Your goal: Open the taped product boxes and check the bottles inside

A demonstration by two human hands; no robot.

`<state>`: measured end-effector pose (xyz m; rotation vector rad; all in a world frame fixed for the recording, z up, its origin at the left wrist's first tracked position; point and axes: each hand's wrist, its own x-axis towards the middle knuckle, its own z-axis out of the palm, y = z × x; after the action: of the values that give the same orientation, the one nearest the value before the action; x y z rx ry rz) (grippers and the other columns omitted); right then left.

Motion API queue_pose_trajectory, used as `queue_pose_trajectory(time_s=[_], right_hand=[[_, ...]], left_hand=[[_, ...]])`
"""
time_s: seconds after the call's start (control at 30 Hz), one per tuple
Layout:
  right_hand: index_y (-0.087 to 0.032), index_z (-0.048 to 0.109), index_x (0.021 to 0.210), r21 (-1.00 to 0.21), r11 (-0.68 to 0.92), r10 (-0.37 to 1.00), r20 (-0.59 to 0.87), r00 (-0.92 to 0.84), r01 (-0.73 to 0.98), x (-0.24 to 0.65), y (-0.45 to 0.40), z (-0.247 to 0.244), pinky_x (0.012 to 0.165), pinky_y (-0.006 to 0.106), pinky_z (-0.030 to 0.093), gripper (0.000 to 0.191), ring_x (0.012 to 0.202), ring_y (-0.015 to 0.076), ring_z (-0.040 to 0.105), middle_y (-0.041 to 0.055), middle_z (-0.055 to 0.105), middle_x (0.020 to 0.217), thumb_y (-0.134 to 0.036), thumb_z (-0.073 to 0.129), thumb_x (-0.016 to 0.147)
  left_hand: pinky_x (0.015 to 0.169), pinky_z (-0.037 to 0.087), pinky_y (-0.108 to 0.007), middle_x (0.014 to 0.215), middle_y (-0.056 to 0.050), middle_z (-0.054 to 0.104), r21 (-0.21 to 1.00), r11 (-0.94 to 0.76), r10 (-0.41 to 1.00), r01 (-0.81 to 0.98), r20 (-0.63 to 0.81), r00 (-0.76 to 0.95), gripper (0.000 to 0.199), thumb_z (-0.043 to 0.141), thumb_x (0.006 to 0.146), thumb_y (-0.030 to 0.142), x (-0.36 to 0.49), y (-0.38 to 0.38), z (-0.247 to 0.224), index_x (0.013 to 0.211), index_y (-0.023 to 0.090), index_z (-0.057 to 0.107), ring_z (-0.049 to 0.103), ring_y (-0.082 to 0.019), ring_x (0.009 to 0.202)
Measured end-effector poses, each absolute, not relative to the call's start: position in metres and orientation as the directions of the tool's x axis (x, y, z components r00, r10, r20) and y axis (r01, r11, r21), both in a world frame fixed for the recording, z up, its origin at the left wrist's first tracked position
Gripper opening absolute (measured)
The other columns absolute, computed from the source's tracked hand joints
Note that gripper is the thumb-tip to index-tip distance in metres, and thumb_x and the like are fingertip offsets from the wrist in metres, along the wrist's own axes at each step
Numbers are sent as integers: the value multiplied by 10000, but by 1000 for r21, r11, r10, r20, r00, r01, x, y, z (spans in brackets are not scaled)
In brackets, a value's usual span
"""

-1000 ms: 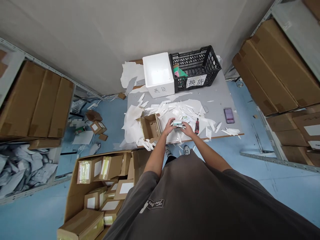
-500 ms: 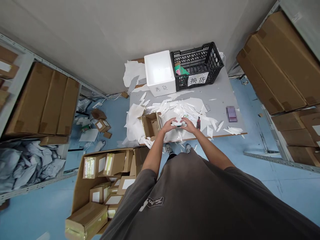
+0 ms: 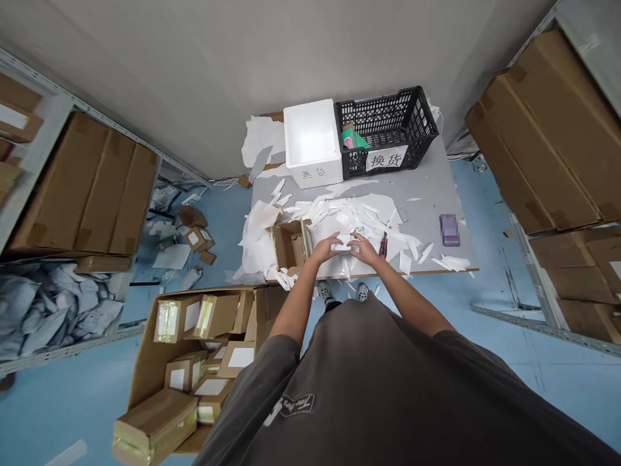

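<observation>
Both hands, the left hand (image 3: 326, 248) and the right hand (image 3: 363, 248), grip a small white box-shaped item (image 3: 343, 243) between their fingers, one at each end, near the near edge of the grey tabletop (image 3: 427, 188). Left of them stands an open brown cardboard box (image 3: 290, 247); just right lies a red-and-black cutter (image 3: 383, 246). White paper scraps (image 3: 339, 210) spread beyond the hands. At the far side, a white foam bin (image 3: 313, 139) sits beside a black plastic crate (image 3: 388, 129).

From the wearer's head, we looked forward and steeply down, the worktable (image 3: 427, 194) above the frame's centre.
</observation>
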<state>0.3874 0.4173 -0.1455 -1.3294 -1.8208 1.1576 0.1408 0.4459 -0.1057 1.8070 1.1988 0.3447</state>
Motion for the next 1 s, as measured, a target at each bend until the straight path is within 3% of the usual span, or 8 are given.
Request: queue_pose_trajectory(time_s=[0.1, 0.2, 0.27, 0.33, 0.53, 0.7, 0.83, 1.0], right_hand=[[-239, 766, 1117, -926, 46, 952, -72, -296, 374, 389, 415, -154, 1230, 539, 475, 362, 1503, 357, 549, 151, 553, 1619, -268, 796, 758], [-280, 641, 1396, -956, -147, 963, -197, -184, 254, 392, 408, -169, 1123, 510, 566, 698, 1451, 330, 593, 151, 512, 1659, -297, 811, 719], [-306, 559, 1505, -946, -263, 947, -291, -137, 192, 392, 404, -181, 1090, 505, 584, 829, 1438, 330, 606, 157, 494, 1678, -296, 809, 715], [-316, 533, 1551, -929, -334, 924, -355, -139, 157, 388, 401, -195, 1085, 515, 582, 882, 1441, 341, 609, 165, 495, 1683, -296, 817, 716], [-254, 557, 1590, -920, -391, 917, -392, -71, 30, 353, 413, -222, 1140, 523, 547, 908, 1382, 338, 651, 177, 606, 1589, -503, 825, 758], [-222, 573, 1547, -932, -356, 927, -344, 149, 62, 325, 429, -208, 1067, 521, 598, 825, 1237, 308, 708, 165, 709, 1426, -612, 710, 833], [-198, 561, 1462, -953, -292, 911, -249, 330, 87, 316, 445, -175, 988, 490, 633, 749, 1162, 301, 721, 180, 731, 1309, -589, 717, 843], [-223, 600, 1415, -976, -131, 935, -64, 348, 172, 334, 501, -116, 1015, 477, 619, 643, 1221, 306, 686, 168, 712, 1371, -566, 708, 882]], left_hand=[[1290, 430, -518, 1745, -158, 463, 841, -79, 877, 535, -197, 439, 441, 893, 820, 260, 140, 435, -118, 1245, 229, 781, 503, -380, 1577], [1235, 490, -513, 1817, -171, 308, 918, 84, 952, 388, -188, 239, 812, 894, 810, 290, 141, 415, -141, 1553, 262, 568, 486, -358, 1579], [1198, 517, -506, 1796, -176, 335, 933, 218, 958, 288, -260, 119, 910, 890, 812, 323, 144, 401, -161, 1616, 290, 465, 542, -343, 1519], [1183, 519, -508, 1744, -183, 415, 927, 311, 939, 212, -334, 84, 895, 905, 790, 355, 150, 393, -182, 1575, 283, 483, 556, -345, 1496], [1166, 521, -483, 1581, -206, 590, 906, 421, 907, -49, -420, 23, 825, 927, 785, 483, 175, 412, -222, 1467, 225, 542, 641, -315, 1396], [1103, 571, -496, 1508, -194, 638, 894, 442, 894, -66, -445, -44, 711, 869, 840, 488, 187, 438, -209, 1428, 215, 578, 686, -303, 1305], [1085, 579, -472, 1502, -172, 643, 945, 326, 945, -37, -327, -20, 640, 822, 871, 379, 190, 462, -176, 1447, 228, 587, 675, -287, 1300], [1046, 588, -434, 1523, -149, 615, 996, 86, 996, 30, -86, -16, 708, 780, 869, 275, 198, 518, -126, 1538, 257, 550, 644, -282, 1305]])
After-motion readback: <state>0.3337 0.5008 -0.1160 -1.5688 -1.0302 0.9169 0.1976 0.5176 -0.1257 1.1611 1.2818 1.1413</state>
